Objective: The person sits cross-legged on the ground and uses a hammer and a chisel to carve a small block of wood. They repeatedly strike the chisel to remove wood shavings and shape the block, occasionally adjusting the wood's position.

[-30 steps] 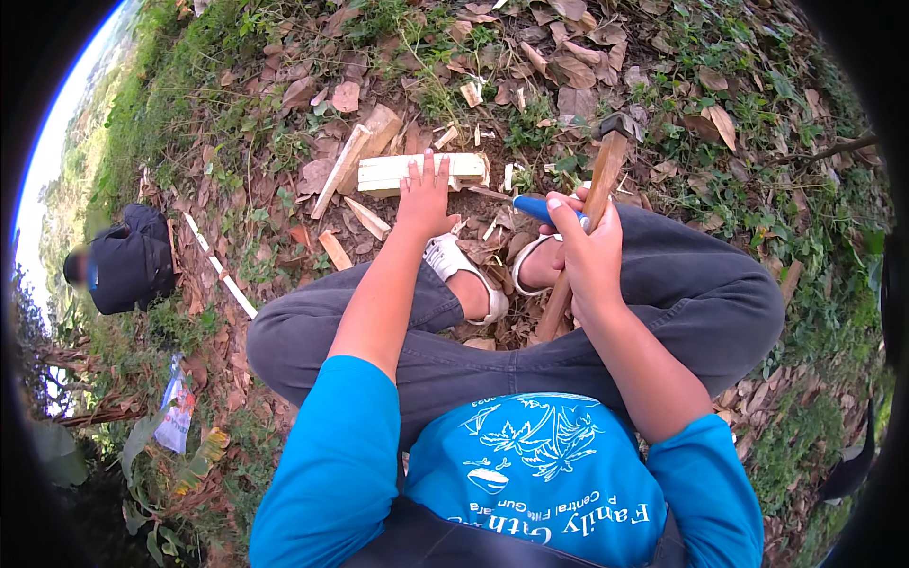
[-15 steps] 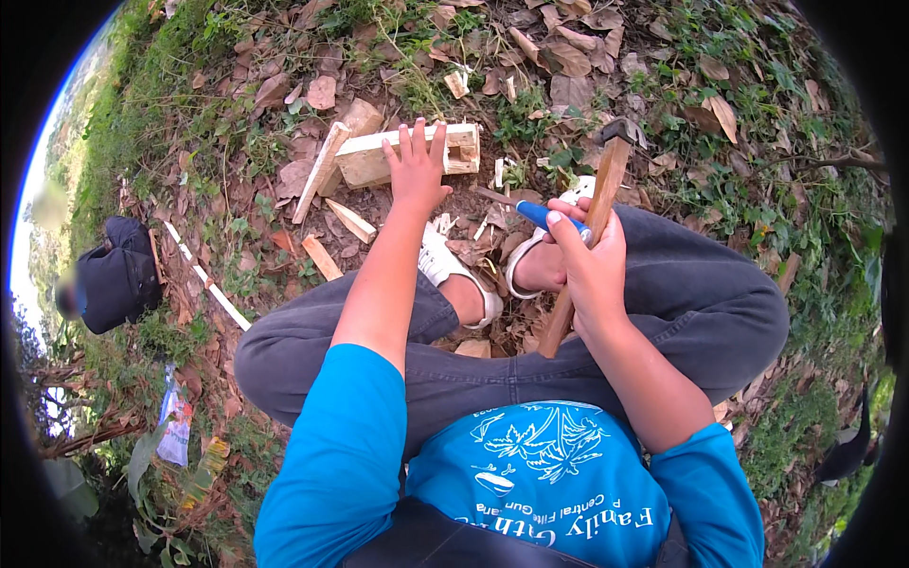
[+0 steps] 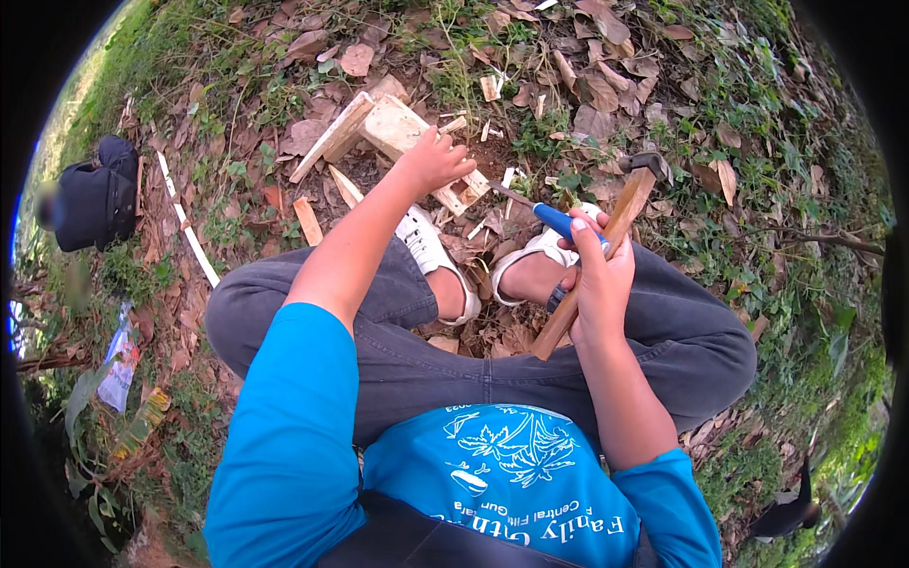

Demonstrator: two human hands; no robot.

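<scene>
We have little free ground ahead: our crossed legs in grey trousers (image 3: 407, 350) and white shoes (image 3: 431, 251) block the near side. Pale squared timber blocks (image 3: 398, 128) and thin wood offcuts (image 3: 308, 220) crowd the dirt beyond the feet. Dry brown leaves (image 3: 587, 90) cover the far ground; a black bag (image 3: 95, 199) sits well left.

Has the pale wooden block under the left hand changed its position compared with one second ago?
Yes. The wooden block under the left hand lay crosswise before the white shoes; now it is angled, its right end nearer them.
</scene>
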